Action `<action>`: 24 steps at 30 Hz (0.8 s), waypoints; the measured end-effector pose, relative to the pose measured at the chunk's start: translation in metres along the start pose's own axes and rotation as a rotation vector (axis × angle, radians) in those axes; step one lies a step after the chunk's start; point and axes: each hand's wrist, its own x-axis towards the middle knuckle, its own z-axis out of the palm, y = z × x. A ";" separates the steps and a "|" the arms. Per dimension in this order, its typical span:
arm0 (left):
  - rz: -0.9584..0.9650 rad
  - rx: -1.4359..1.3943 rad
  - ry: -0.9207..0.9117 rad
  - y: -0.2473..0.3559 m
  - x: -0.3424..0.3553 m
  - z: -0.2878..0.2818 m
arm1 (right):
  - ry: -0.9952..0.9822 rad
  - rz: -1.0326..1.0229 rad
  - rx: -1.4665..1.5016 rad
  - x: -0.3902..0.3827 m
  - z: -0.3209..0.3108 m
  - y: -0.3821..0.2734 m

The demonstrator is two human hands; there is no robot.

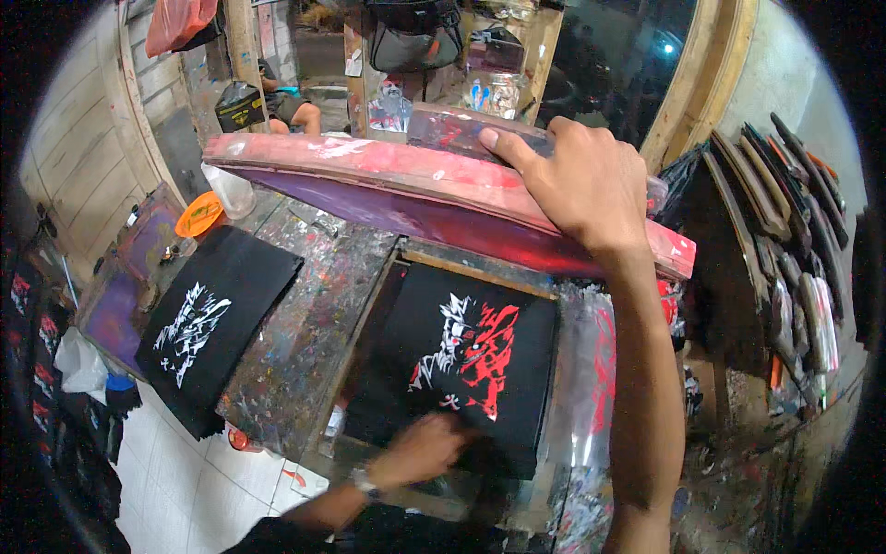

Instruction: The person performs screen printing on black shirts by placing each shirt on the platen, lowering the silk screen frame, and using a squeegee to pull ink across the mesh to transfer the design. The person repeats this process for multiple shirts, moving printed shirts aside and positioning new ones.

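My right hand [581, 185] grips the raised pink-edged screen frame [351, 157], its fingers curled over a paint-stained bar [443, 125] along the top. The screen's purple underside tilts above the worktable [268, 332]. Below it, black fabric [378, 406] lies on the print bed, bearing a white and red graphic [489, 360]. My left hand [420, 452], blurred, is at the lower part of that fabric, its fingers too smeared to make out. To the left lies another black piece [231, 277] with a white graphic [189, 337].
An orange bowl [198, 214] and a translucent container [231, 189] sit at the back left. Screens or squeegees [784, 203] are stacked against the right wall. A seated person's bare leg [300, 115] shows beyond the posts. Dark printed fabrics [41, 360] hang at far left.
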 end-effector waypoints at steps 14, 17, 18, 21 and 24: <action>-0.663 -0.108 1.040 -0.098 -0.187 -0.114 | -0.038 0.053 0.084 0.068 0.017 0.016; -0.695 -0.186 1.030 -0.134 -0.151 -0.153 | 0.018 0.019 -0.003 0.071 0.008 0.060; -0.731 0.001 0.966 -0.134 -0.149 -0.172 | 0.031 0.090 -0.065 0.060 0.004 0.072; -0.714 0.402 0.900 -0.121 -0.167 -0.233 | 0.080 -0.381 -0.345 0.057 0.021 0.086; -0.638 0.623 0.940 -0.074 -0.180 -0.272 | -0.023 -0.119 0.012 0.072 0.019 -0.011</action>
